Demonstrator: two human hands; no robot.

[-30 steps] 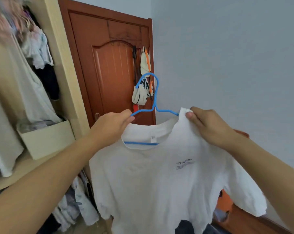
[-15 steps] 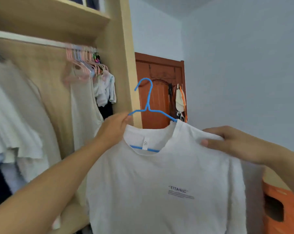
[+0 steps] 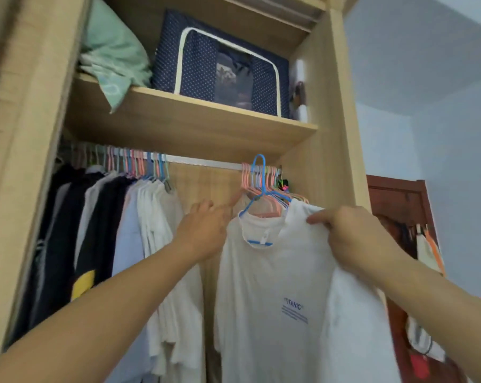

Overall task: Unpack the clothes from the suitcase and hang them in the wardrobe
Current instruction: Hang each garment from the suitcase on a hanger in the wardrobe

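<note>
Raised within the last second, the blue hanger [image 3: 257, 186] hooks the wardrobe rail [image 3: 203, 162]; right hand [image 3: 352, 239] pinches the white T-shirt [image 3: 275, 299], left hand [image 3: 206, 230] released

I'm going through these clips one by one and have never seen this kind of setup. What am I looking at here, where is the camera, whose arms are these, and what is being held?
There is no machine here. The camera sits on a person's head and looks forward at their own two bare arms, so you see what they see. They stand at an open wooden wardrobe. The right hand pinches the shoulder of a white T-shirt printed with "TITANIC". The shirt hangs on a blue hanger, whose hook is up at the metal rail, among a bunch of empty pink hangers. The left hand reaches toward the hanger's left end with fingers extended; whether it touches is unclear. To the left, other clothes hang on the rail. On the shelf above sit a dotted navy storage box and green bedding.
</note>
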